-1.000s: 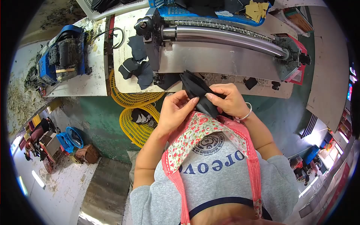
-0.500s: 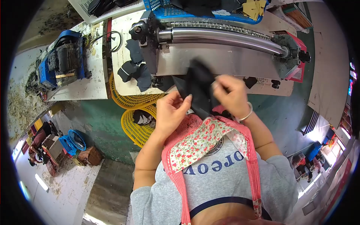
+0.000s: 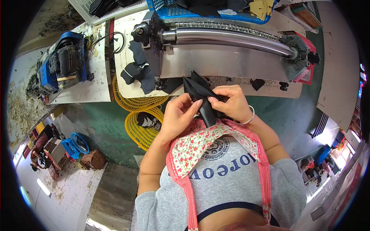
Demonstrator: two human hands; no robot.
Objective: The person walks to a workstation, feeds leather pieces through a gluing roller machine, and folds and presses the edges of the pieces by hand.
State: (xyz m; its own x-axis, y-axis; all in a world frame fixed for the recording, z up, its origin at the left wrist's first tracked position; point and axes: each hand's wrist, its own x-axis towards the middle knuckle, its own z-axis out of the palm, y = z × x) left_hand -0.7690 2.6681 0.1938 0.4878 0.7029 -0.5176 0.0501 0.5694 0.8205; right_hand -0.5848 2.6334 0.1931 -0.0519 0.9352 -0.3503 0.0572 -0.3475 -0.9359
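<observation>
Black fabric pieces, layered and folded, stand up between my two hands above the apron. On the left, my left hand pinches their near edge between thumb and fingers. My right hand, with a bracelet at the wrist, grips the other side, its thumb pressed on the cloth. Both hands are close together, just in front of the roller machine's metal plate. How many layers each hand holds cannot be made out.
A steel roller spans the machine. Black scraps lie at its left. Yellow baskets hang below the table edge. A blue tray sits behind, and a blue motor is at the far left.
Half a second ago my right hand was apart from the cloth's edge and blurred, with a piece raised; now it grips the cloth beside my left hand, and the pieces are folded closer together.
</observation>
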